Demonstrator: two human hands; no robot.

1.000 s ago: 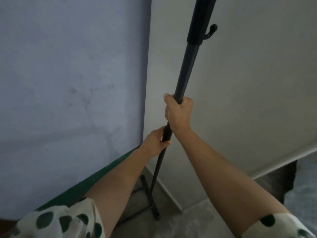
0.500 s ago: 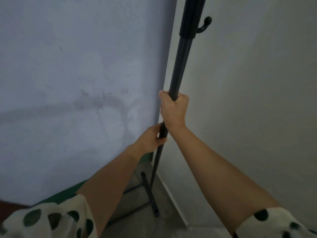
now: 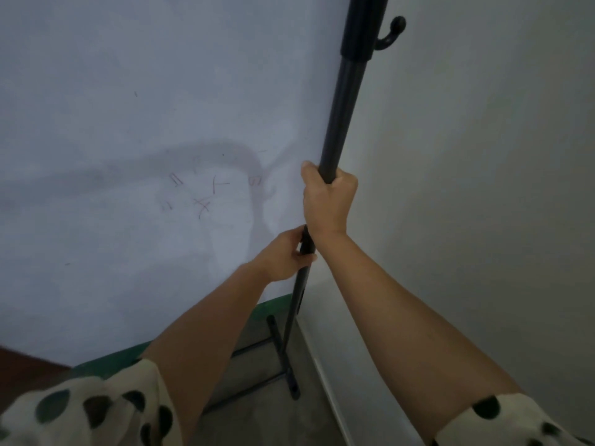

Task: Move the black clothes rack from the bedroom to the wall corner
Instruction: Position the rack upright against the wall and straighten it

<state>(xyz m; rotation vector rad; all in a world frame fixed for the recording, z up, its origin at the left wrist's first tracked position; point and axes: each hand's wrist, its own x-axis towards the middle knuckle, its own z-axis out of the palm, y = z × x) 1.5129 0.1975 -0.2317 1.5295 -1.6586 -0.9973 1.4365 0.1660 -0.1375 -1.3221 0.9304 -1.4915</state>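
Dim corner of a scribbled bluish wall, a pale wall, green skirting, grey floor

Cream short sleeves (dark polka dots)

You are standing in the corner of a room in a home — two plain painted walls meet in front of you. The left wall is pale bluish-white with faint reddish scribbles on it and a green skirting strip at its foot. The right wall is off-white with a pale skirting board. Below lies a bare grey floor — where a black clothes rack with a coat hook stands.
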